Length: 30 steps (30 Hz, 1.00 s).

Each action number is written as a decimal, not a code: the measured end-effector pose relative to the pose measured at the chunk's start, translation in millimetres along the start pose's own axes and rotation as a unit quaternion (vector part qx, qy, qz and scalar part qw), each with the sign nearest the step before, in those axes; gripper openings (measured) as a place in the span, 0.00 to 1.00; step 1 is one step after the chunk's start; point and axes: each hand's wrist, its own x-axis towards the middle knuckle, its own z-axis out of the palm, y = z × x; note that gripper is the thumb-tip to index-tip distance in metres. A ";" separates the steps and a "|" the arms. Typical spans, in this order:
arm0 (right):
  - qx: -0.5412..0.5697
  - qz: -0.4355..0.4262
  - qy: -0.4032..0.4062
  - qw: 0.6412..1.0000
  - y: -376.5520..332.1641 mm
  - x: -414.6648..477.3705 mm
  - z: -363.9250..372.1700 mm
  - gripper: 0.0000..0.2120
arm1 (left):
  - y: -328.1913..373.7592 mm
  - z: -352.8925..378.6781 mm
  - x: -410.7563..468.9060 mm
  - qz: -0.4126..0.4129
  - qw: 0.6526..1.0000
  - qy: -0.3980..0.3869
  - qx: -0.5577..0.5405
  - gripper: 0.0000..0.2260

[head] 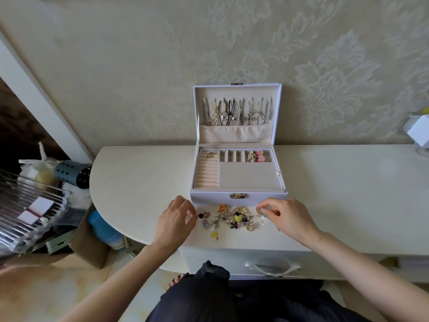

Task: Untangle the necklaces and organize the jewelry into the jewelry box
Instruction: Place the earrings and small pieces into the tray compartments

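Now, near edge: dark cloth over the person's lap; a drawer handle (272, 268) just beyond it, under the table (139, 182)
Left hand (177, 220): at the left end of the loose jewelry; fingers curled toward the thumb, tips touching the outermost pieces; whether anything is pinched, I cannot tell
Right hand (286, 218): at the right end; thumb and forefinger pinching a small gold piece (259, 210), other fingers curled under
Loose jewelry (232, 218): a low scatter of small charms, rings and clips on the table, long axis running left to right between the two hands; a yellow heart charm (214, 235) lies apart on the near side
Key relation: the jewelry box (239, 198) stands directly on the far side of the scatter, front wall just beside it; so a lift away from the body should reach the tray
Tray: ring rolls (206, 173) on the left, nearer the left hand; narrow slots at the far right holding pink earrings (259, 156), nearer the right hand; a large bare compartment (248, 175) in front of them
Lid: upright against the wall; necklaces (236, 112) hang in separate strands into its pocket, so the untangling looks done
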 end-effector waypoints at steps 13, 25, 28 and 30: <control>-0.042 0.061 -0.032 0.997 15.6 -2.9 -3.7 0.08 | 10.8 8.0 -0.1 0.003 0.999 -0.032 -0.003 0.14; -0.010 0.001 -0.067 0.998 7.0 -2.3 1.3 0.08 | 22.8 13.3 -3.8 0.078 0.992 0.098 -0.024 0.12; -0.008 -0.002 -0.082 0.997 6.8 -1.2 1.9 0.07 | 30.3 9.1 -0.8 0.110 0.983 0.134 -0.059 0.06; 0.009 0.004 -0.103 0.995 5.3 -1.5 1.8 0.07 | 34.2 8.9 -0.2 0.149 0.977 0.129 -0.079 0.06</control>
